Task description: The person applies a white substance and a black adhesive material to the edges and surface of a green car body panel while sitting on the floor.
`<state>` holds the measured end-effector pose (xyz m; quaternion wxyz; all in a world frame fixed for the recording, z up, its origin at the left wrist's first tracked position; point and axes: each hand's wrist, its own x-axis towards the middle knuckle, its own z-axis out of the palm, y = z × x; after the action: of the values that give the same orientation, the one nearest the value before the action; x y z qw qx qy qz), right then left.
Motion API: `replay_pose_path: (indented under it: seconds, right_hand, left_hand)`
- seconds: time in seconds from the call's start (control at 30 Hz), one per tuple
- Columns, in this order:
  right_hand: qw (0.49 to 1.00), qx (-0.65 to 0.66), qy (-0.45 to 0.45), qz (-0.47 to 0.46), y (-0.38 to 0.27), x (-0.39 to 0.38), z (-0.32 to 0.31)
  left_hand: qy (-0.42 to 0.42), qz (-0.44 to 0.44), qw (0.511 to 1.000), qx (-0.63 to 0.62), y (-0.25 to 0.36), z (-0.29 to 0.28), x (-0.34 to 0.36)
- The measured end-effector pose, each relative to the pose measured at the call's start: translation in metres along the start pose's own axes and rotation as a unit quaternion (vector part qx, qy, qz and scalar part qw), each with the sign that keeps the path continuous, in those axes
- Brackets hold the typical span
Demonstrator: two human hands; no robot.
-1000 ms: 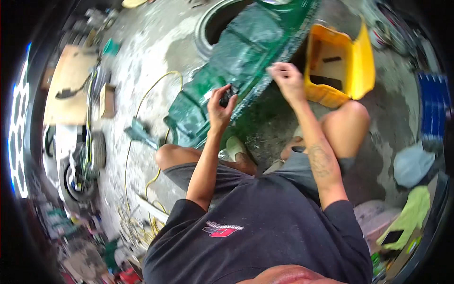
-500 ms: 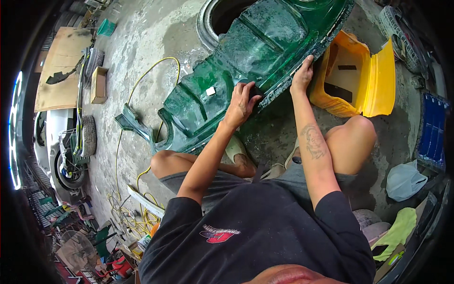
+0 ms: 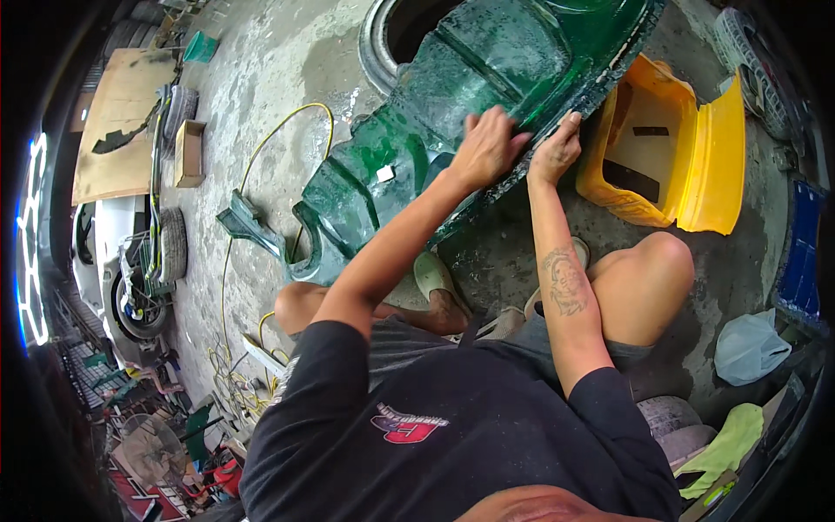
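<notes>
A long green moulded panel [image 3: 474, 74], with a scuffed whitish surface and raised ribs, lies slanted in front of me, one end over a round tyre-like ring [image 3: 376, 52]. My left hand [image 3: 489, 150] presses on the panel near its right-hand edge. Its fingers are bent and closed, slightly blurred, and anything beneath them is hidden. Close by on the right, my right hand [image 3: 555, 155] grips the panel's rough edge, fingers curled round it. A small white square [image 3: 385, 174] rests on the panel to the left of my hands.
To the right stands a yellow plastic box [image 3: 687, 165]. A pale plastic bag [image 3: 751, 348] and a lime cloth [image 3: 726, 448] lie lower right. A yellow hose [image 3: 270, 143] loops over the concrete floor at left, near a cardboard box [image 3: 189, 155]. My feet are under the panel's near side.
My left hand has slid right and away from me along the panel, closer to the right hand. My right hand has shifted slightly toward me, still on the edge.
</notes>
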<state>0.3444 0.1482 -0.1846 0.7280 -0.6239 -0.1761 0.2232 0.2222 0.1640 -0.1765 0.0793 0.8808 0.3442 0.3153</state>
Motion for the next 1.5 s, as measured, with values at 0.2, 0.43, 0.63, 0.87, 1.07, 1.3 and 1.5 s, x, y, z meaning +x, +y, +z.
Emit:
replay_pose_path:
  seconds: [0.2,0.43,0.63,0.87,1.07,1.3,1.5]
  right_hand:
    - [1.0,-0.003,0.005,-0.011,0.004,0.006,-0.002]
    - [0.999,-0.03,0.002,-0.022,0.012,0.003,-0.013]
    - [0.999,0.002,-0.053,-0.005,0.001,0.002,-0.004]
    - [0.999,-0.036,-0.004,0.001,-0.001,0.002,-0.007]
    - [0.998,-0.047,-0.021,-0.028,0.002,-0.002,0.001]
    - [1.0,-0.022,-0.002,-0.017,0.016,0.025,-0.003]
    - [1.0,-0.009,0.002,-0.026,0.006,0.012,-0.006]
  left_hand:
    - [0.009,-0.047,0.999,0.02,0.011,0.003,0.003]
    - [-0.037,-0.043,0.998,-0.017,0.01,0.018,0.011]
    - [0.084,-0.035,0.996,0.009,0.024,0.041,0.115]
    - [-0.034,-0.11,0.993,-0.016,0.0,-0.024,-0.085]
    - [0.019,-0.059,0.997,0.054,0.013,0.041,0.101]
    - [-0.053,-0.172,0.983,-0.023,0.016,0.016,0.02]
    - [-0.066,-0.116,0.991,0.026,0.002,0.0,-0.037]
